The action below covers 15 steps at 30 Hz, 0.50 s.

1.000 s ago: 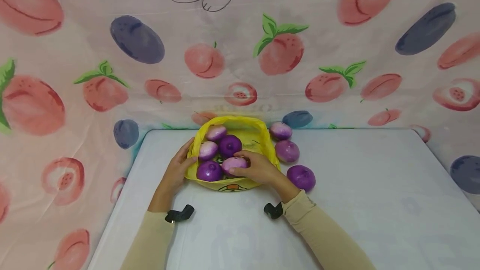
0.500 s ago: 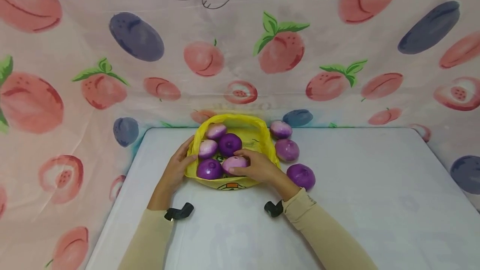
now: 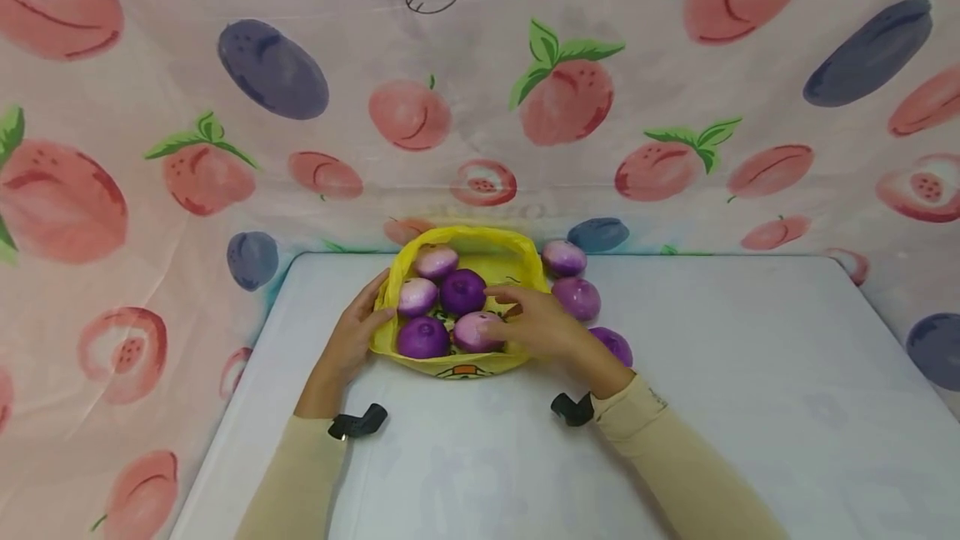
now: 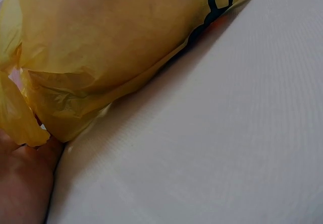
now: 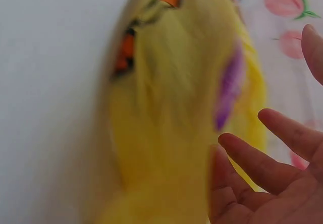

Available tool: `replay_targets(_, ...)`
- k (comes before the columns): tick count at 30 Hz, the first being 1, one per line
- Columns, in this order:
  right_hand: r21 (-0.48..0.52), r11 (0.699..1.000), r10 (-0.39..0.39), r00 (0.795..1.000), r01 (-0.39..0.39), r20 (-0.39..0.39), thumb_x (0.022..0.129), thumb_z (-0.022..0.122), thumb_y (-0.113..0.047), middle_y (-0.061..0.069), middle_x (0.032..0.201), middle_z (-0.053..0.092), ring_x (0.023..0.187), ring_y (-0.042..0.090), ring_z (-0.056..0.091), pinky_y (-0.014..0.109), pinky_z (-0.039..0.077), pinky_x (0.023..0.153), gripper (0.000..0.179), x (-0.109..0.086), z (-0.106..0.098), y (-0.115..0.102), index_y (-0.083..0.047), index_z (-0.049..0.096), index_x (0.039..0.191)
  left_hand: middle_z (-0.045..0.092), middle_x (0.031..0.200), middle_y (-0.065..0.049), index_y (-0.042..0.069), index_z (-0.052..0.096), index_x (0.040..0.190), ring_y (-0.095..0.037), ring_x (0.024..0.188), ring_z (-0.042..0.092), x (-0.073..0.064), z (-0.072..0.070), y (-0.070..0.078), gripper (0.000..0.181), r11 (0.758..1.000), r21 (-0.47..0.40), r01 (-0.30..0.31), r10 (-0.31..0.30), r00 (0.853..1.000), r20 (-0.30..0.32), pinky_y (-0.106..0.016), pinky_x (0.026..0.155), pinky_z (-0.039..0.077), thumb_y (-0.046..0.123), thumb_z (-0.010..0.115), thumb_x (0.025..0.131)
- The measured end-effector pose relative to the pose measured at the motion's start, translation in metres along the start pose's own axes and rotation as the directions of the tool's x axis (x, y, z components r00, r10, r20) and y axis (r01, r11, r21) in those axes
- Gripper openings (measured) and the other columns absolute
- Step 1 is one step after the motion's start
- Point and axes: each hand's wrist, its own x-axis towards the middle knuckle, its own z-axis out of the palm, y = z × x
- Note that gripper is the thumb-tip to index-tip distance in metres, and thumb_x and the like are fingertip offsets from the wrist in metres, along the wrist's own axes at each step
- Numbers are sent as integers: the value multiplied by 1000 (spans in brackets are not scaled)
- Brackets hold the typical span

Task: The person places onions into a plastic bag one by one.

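A yellow plastic bag (image 3: pixel 517 363) lies with its mouth spread wide, several purple onions inside. My left hand (image 3: pixel 351 344) grips the bag's left side, thumb at the rim; in the left wrist view only part of that hand (image 4: pixel 22 183) shows beneath the plastic. My right hand (image 3: pixel 547 327) is over the bag's right edge, fingers spread, its tips beside a pale purple onion (image 3: pixel 472 332). Behind that onion sits a dark purple onion (image 3: pixel 462 292). The right wrist view shows the right hand's fingers (image 5: pixel 262 171) apart and holding nothing.
Three more onions lie on the white table (image 3: pixel 750 390) right of the bag: one at the back (image 3: pixel 564 258), a middle onion (image 3: pixel 576 298) and a front onion (image 3: pixel 613 346) partly covered by the right wrist. A fruit-printed cloth (image 3: pixel 420 40) hangs behind the table.
My right hand has let go of the pale purple onion, opened its fingers and drawn back to the right. The left hand stays on the bag.
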Motion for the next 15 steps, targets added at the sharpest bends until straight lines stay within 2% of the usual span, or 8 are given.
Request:
replay_targets(6,-24,998,-50,998,49,-46,89,73,-53,9,145,60,127,34,60,52,51,106,67,-25,-35,1,-23,55,147,29,169,3,31,34,160,-20,153,29,1,-1,-1,64,1000,9,11,-11,1000,-9,-11,106,41,14,57,103)
replay_targets(15,-52,998,-36,995,31,-96,90,71,-57,10,143,61,130,36,58,57,51,104,72,-57,-74,20,-21,52,149,30,168,1,30,34,160,-21,153,31,1,-2,-2,64,1000,14,0,0,1000,-8,-10,104,42,14,57,103)
